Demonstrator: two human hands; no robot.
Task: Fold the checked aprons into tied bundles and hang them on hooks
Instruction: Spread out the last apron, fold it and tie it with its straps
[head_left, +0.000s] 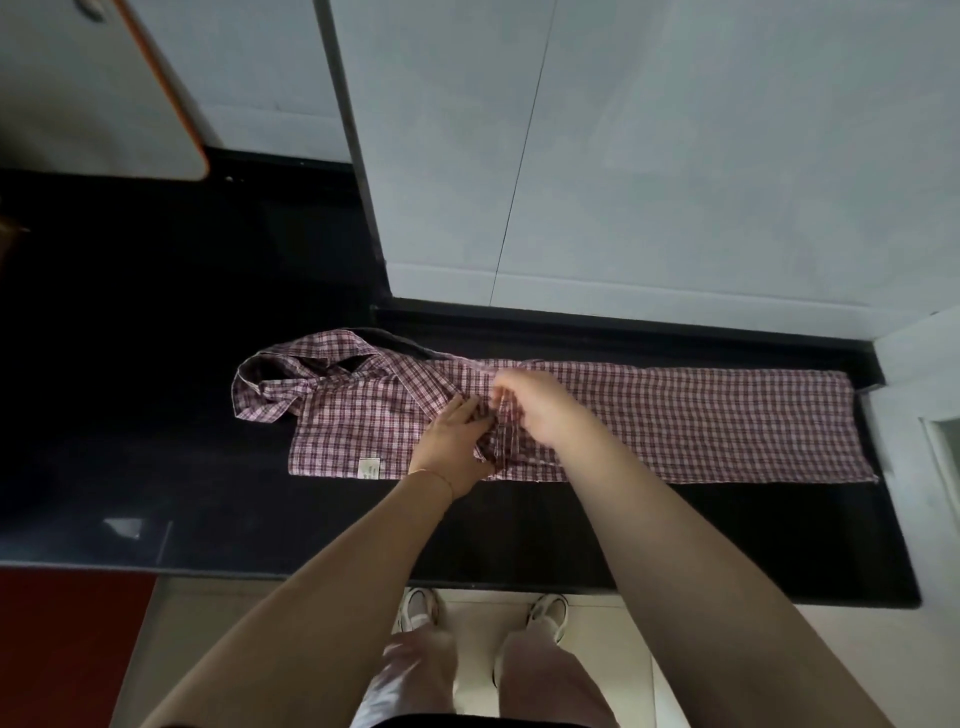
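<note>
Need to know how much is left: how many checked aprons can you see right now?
1. The checked apron lies folded into a long strip on the black counter, with the left hand and right hand gathering its middle. Others may be outside the view.

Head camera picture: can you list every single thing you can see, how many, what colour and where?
apron: one, red and white checked, folded into a long strip on the counter
label: one, pale, on the apron's near left edge
counter: one, black, across the middle
cabinets: white, above the counter
board: one, white with orange edge, top left
floor: pale tiles, below the counter
red panel: one, bottom left
shoes: two, white, on the floor
bracelet: one, thin, on the left wrist
left hand: one, on the apron's middle, gripping bunched cloth
right hand: one, pinching the same bunched cloth
</note>
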